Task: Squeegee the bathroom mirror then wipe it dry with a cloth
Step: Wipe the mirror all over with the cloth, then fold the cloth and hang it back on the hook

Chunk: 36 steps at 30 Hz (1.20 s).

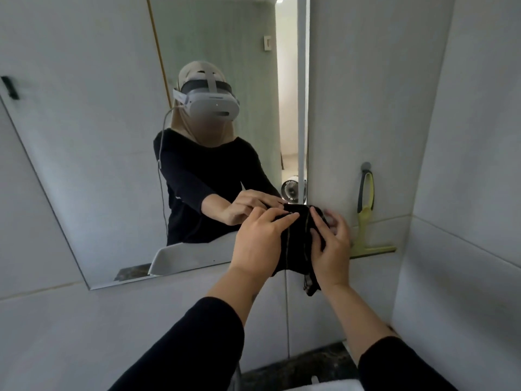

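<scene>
A black cloth (297,241) is bunched between both my hands, right at the mirror's lower right corner. My left hand (259,238) grips its left side with fingers spread over the top. My right hand (332,244) holds its right side, fingers curled into the fabric. The mirror (112,136) fills the upper left of the wall and reflects a person wearing a headset. A yellow-green squeegee (366,221) hangs from a hook on the tiled wall to the right, blade down, untouched.
White tiled walls meet in a corner at the right (417,221). A dark speckled countertop (296,368) lies below, with a white basin edge (318,386) at the bottom. A small black hook (10,87) sits on the far left wall.
</scene>
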### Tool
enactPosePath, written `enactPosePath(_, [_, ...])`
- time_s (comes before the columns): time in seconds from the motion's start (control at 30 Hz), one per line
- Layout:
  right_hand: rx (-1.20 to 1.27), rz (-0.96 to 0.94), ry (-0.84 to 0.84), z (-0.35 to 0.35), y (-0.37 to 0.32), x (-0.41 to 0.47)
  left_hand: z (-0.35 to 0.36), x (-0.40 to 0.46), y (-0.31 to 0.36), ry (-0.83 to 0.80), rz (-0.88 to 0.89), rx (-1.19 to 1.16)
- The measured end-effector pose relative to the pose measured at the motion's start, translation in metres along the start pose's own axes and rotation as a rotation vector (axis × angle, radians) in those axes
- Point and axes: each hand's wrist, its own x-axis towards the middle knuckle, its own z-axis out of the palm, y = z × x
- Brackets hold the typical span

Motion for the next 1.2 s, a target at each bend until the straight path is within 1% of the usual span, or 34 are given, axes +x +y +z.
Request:
enactPosePath(0.1, [0.058,0.048,-0.002,-0.008,-0.007,0.003,-0.002,-0.005,0.001,-0.024,-0.017,-0.014])
enactPosePath(0.2, [0.043,0.014,-0.049,-0.021,-0.024,0.010,-0.016,-0.008,-0.005,-0.007,-0.038,-0.036])
enactPosePath(0.37, [0.238,0.054,-0.215,-0.036,-0.087,0.039,-0.058,-0.010,-0.027,0.140,-0.139,-0.014])
enactPosePath(0.53, [0.387,0.063,-0.364,-0.025,-0.166,0.064,-0.120,-0.023,-0.057,0.286,-0.204,0.025])
enactPosePath(0.7, [0.459,-0.035,-0.448,0.013,-0.254,0.074,-0.198,-0.048,-0.085,0.366,-0.350,0.015])
enactPosePath(0.77, [0.465,-0.087,-0.479,0.033,-0.291,0.073,-0.229,-0.061,-0.101,0.374,-0.405,0.003])
enactPosePath(0.9, [0.455,-0.187,-0.569,0.075,-0.361,0.063,-0.282,-0.096,-0.144,0.420,-0.504,0.063])
enactPosePath(1.03, [0.445,-0.256,-0.673,0.117,-0.410,0.041,-0.315,-0.134,-0.185,0.431,-0.561,0.159])
enactPosePath(1.2, [0.401,-0.290,-0.711,0.178,-0.450,0.013,-0.333,-0.169,-0.236,0.401,-0.625,0.263])
